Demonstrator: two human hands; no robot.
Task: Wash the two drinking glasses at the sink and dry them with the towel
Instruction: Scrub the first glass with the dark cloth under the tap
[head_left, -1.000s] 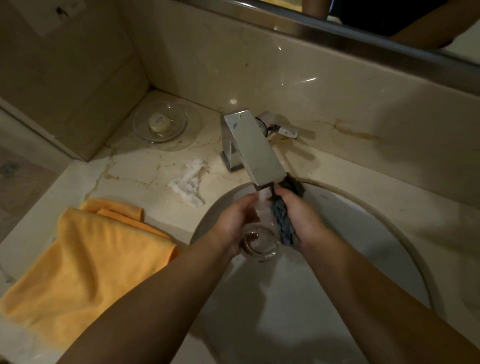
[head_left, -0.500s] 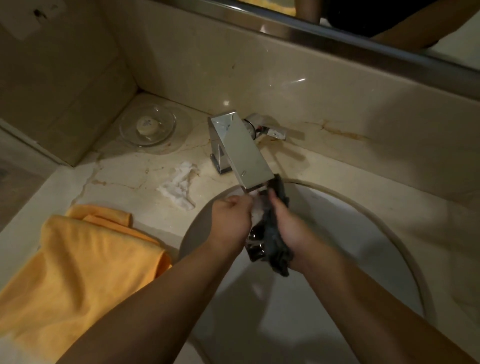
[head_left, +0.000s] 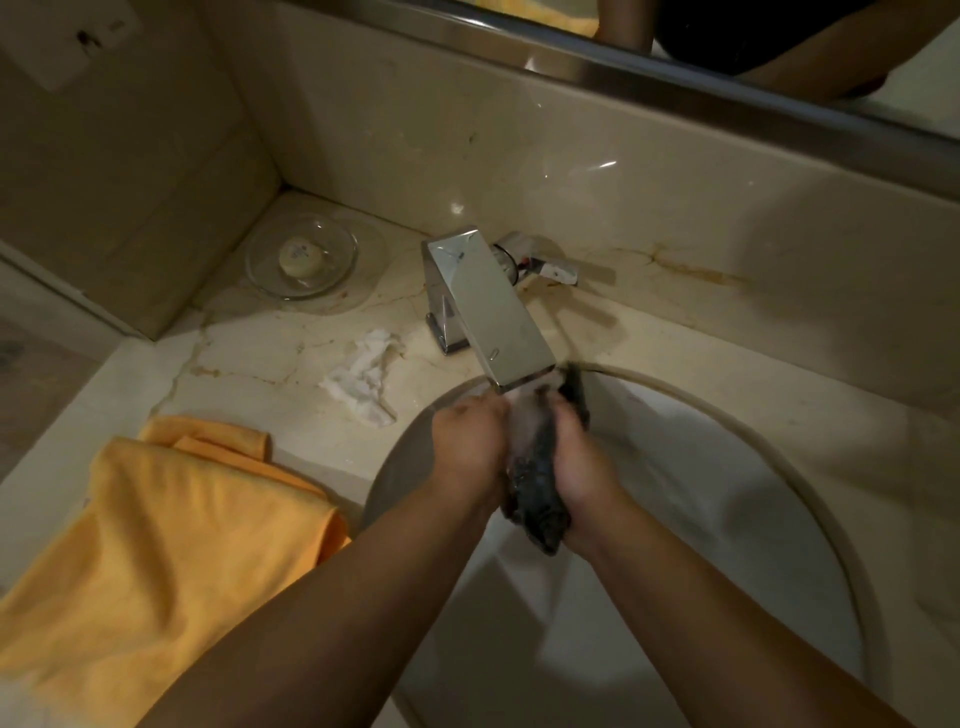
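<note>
Both hands are working right under the faucet (head_left: 488, 306) spout, over the sink (head_left: 727, 467). The left hand (head_left: 470, 441) is curling around the glass (head_left: 524, 428), which is showing up only as a pale blur between the palms. The right hand (head_left: 576, 457) is gripping a dark cloth (head_left: 540, 499) against it. The orange towel (head_left: 171, 545) is lying on the counter off to the left, well apart, and a crumpled tissue (head_left: 363, 379) is sitting near the faucet base.
</note>
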